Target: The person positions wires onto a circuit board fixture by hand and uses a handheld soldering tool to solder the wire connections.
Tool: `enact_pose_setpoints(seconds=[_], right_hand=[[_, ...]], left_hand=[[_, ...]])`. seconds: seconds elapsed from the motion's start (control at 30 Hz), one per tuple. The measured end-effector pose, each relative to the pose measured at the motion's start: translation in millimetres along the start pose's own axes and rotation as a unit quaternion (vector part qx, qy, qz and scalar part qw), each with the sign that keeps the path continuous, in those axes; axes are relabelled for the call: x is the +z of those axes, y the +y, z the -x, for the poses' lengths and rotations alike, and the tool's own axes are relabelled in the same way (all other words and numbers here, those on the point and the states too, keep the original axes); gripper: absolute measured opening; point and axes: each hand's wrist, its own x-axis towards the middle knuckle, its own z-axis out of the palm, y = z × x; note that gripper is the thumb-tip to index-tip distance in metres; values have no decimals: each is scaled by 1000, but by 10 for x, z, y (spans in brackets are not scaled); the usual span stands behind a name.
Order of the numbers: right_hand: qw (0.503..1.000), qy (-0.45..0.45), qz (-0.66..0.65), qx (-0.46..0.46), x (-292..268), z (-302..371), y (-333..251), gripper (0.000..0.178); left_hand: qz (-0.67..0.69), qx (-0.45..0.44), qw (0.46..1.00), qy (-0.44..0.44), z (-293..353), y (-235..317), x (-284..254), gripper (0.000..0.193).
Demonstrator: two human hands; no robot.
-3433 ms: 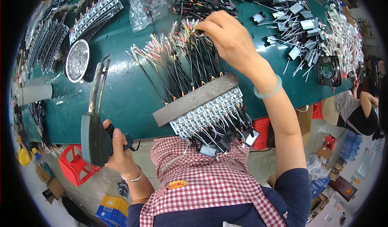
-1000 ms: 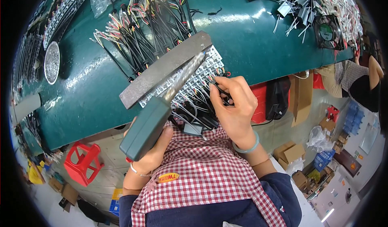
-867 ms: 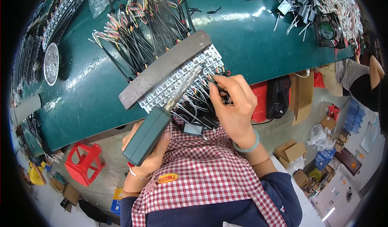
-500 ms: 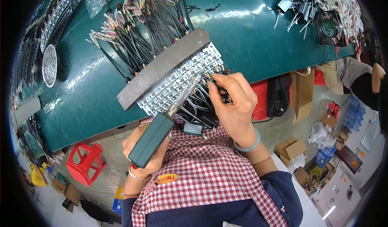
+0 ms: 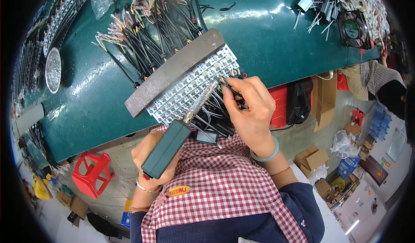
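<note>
My left hand (image 5: 152, 156) is closed around the green housing of a soldering iron (image 5: 166, 149). The iron's metal barrel slants up and right, its tip close to the right end of the circuit board strips (image 5: 186, 93). Finger and thumb of my right hand (image 5: 253, 109) pinch a thin black cable (image 5: 233, 91) at that same end, its coloured wire ends near the tip. A heavy grey metal bar (image 5: 175, 72) lies along the far edge of the strips. Black and white leads (image 5: 212, 113) hang from the strips' near side toward my checked apron.
Bundled black cables with stripped ends (image 5: 151, 31) lie beyond the bar. A round dish (image 5: 53, 70) and more strips (image 5: 60, 20) are on the left. A small fan (image 5: 353, 30) stands at the far right. A red stool (image 5: 91, 174) is below; another person (image 5: 387, 85) is at right.
The soldering iron and my left hand have shifted slightly to the right. My right hand keeps its pinch in almost the same place.
</note>
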Motion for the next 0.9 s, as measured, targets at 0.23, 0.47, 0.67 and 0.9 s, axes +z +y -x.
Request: enact_pose_setpoints(seconds=[0.23, 0.47, 0.67, 0.9], right_hand=[[1000, 2, -1, 1, 6, -5, -6, 23], [1000, 2, 9, -1, 4, -15, -11, 23], [1000, 4, 3, -2, 9, -13, -12, 23], [1000, 6, 8, -4, 12, -15, -15, 22]], left_hand=[[-3, 17, 999, 35, 21, -4, 8, 21], [-25, 39, 998, 42, 18, 12, -21, 22], [9, 28, 999, 14, 19, -17, -19, 23], [18, 33, 999, 25, 42, -58, 4, 25]])
